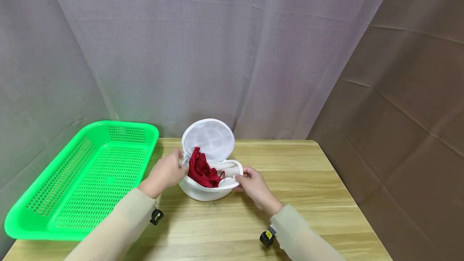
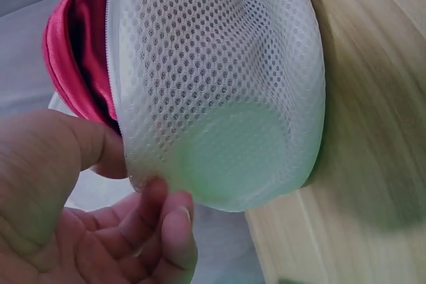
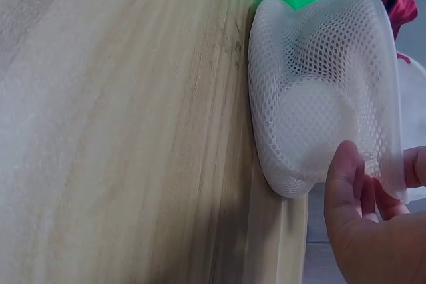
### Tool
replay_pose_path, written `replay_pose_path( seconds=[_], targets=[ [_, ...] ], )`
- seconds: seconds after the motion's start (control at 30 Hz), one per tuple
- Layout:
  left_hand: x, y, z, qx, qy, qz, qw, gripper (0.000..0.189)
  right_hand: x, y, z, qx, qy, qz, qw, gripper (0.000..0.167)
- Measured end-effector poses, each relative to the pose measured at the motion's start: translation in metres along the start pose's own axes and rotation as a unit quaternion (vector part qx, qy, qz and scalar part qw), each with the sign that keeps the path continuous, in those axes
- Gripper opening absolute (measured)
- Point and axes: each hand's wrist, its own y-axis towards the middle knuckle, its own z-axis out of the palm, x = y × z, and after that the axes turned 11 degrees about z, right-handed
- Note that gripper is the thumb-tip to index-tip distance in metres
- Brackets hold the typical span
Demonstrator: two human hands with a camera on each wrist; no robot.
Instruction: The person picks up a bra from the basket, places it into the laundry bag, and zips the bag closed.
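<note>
A white mesh laundry bag (image 1: 204, 195) stands on the table with its round lid (image 1: 214, 138) raised at the back. Inside lies a red satin garment (image 1: 201, 172) with a thin strap, part of it sticking up above the rim on the left. My left hand (image 1: 164, 174) pinches the rim on that side, thumb over the edge and fingers against the mesh (image 2: 213, 51). On the opposite side, my right hand (image 1: 256, 189) holds the rim between thumb and fingers. The right wrist view shows those fingers against the outer mesh wall (image 3: 316, 114). What lies under the garment is hidden.
A green plastic basket (image 1: 148, 132) with perforated sides stands on the left of the wooden table (image 1: 308, 180). Grey cloth (image 1: 181, 51) hangs behind the table, and a brown cloth wall (image 1: 406, 112) rises on the right.
</note>
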Motion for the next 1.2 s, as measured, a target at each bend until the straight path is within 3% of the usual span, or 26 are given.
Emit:
replay_pose_path(
  seconds=[0.1, 0.23, 0.33, 0.63, 0.8, 0.9, 0.97, 1.07, 1.2],
  targets=[
    [-0.004, 0.002, 0.001, -0.025, 0.015, 0.022, 0.9993, 0.036, 0.000, 0.000, -0.001, 0.001, -0.003, -0.003, 1.0000, 0.020],
    [-0.014, 0.007, 0.004, -0.092, 0.028, 0.075, 0.9925, 0.032, 0.000, -0.001, -0.002, 0.005, -0.009, -0.007, 0.9999, 0.020],
    [-0.021, 0.013, 0.006, -0.102, 0.040, 0.104, 0.9886, 0.026, 0.000, -0.002, -0.001, 0.004, -0.017, -0.007, 0.9998, 0.018],
    [-0.030, 0.026, 0.014, -0.005, 0.093, 0.101, 0.9906, 0.026, -0.001, 0.000, 0.007, 0.026, -0.042, -0.017, 0.9986, 0.020],
    [-0.037, 0.026, 0.025, 0.053, 0.046, 0.166, 0.9837, 0.030, 0.001, 0.003, 0.009, 0.026, -0.035, -0.017, 0.9989, 0.022],
    [-0.042, 0.023, 0.032, 0.090, 0.014, 0.209, 0.9736, 0.034, 0.002, 0.005, 0.010, 0.027, -0.038, -0.022, 0.9987, 0.022],
    [-0.045, 0.021, 0.036, 0.108, 0.019, 0.228, 0.9675, 0.031, 0.005, 0.005, 0.010, 0.028, -0.041, -0.030, 0.9983, 0.021],
    [-0.046, 0.020, 0.039, 0.126, 0.049, 0.228, 0.9642, 0.024, 0.007, 0.004, 0.009, 0.015, -0.050, -0.043, 0.9977, 0.019],
    [-0.044, 0.020, 0.040, 0.132, 0.071, 0.198, 0.9687, 0.016, 0.006, 0.003, 0.008, -0.005, -0.055, -0.049, 0.9973, 0.016]
  ],
)
